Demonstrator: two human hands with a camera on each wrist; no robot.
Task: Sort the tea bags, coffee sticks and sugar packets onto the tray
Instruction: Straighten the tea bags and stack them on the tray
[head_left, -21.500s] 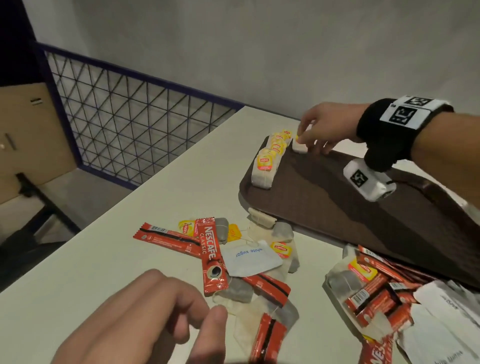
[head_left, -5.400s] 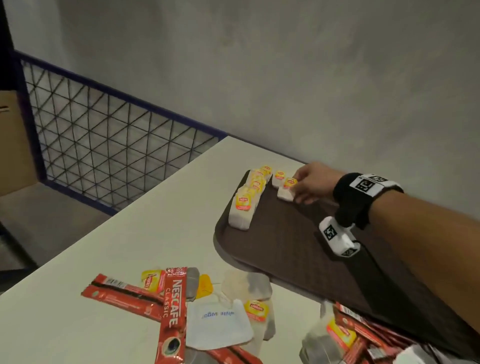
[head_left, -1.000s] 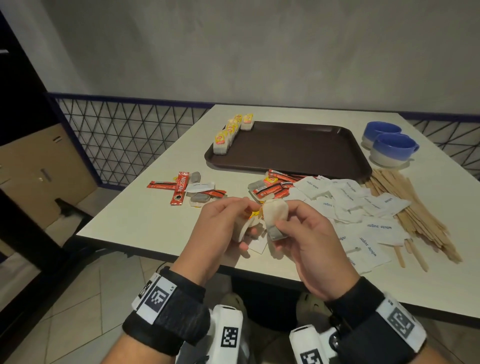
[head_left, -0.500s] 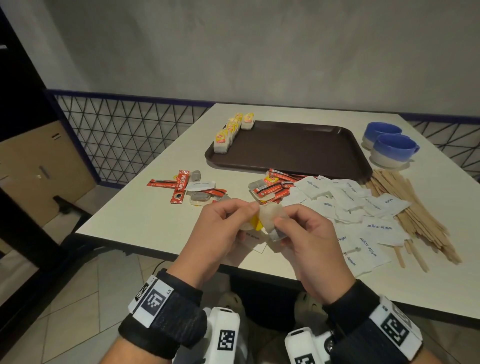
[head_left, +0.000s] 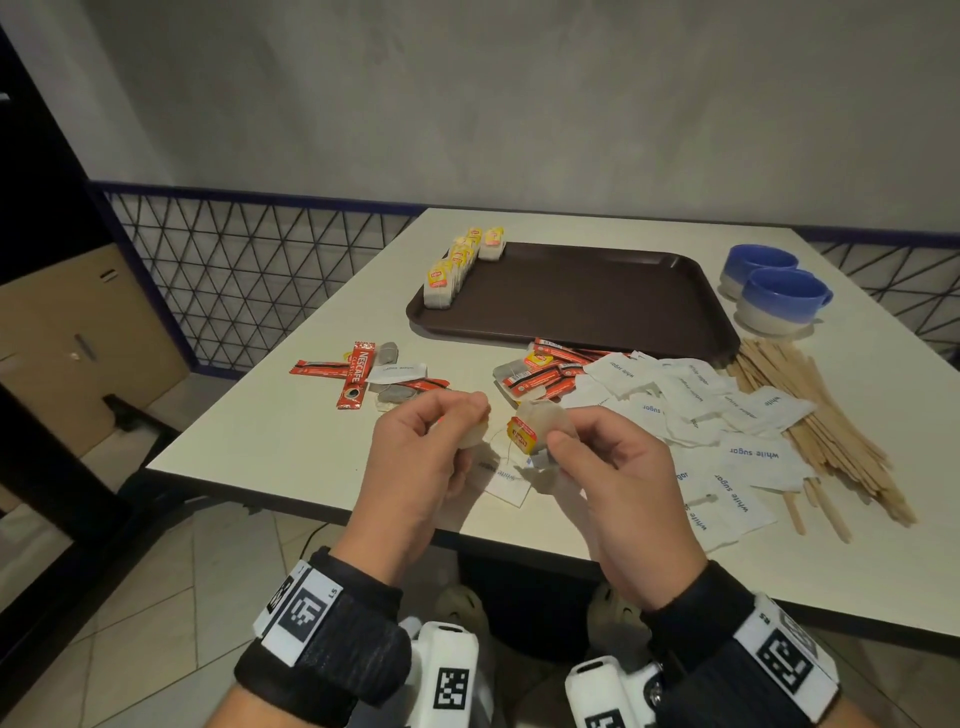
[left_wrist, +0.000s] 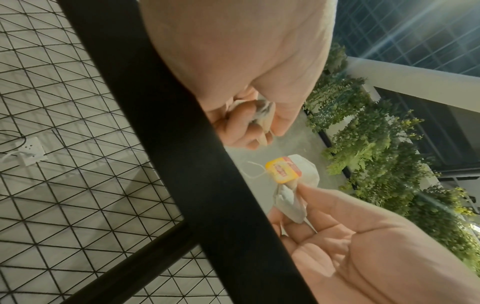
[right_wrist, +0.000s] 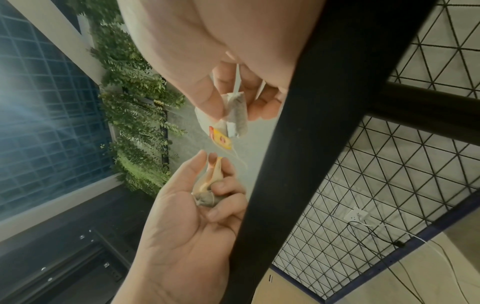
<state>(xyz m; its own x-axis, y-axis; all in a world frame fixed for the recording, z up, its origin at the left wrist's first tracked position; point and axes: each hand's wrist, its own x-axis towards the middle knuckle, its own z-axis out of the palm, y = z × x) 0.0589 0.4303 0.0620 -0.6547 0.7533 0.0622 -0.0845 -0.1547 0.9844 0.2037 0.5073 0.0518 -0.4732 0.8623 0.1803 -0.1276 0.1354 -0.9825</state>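
Hands (head_left: 415, 457) (head_left: 613, 478) have parted, each grip seemingly pinching a tea bag (head_left: 540, 426) above the table (head_left: 270, 441).

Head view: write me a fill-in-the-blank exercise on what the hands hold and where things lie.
1. The right hand pinches a tea bag with a ____ tag.
2. The left hand holds another ____.
3. The tray holds a row of tea bags along its ____ edge.
4. The wooden stir sticks lie in front of the two ____ cups.

Missing words: yellow; tea bag; left; blue
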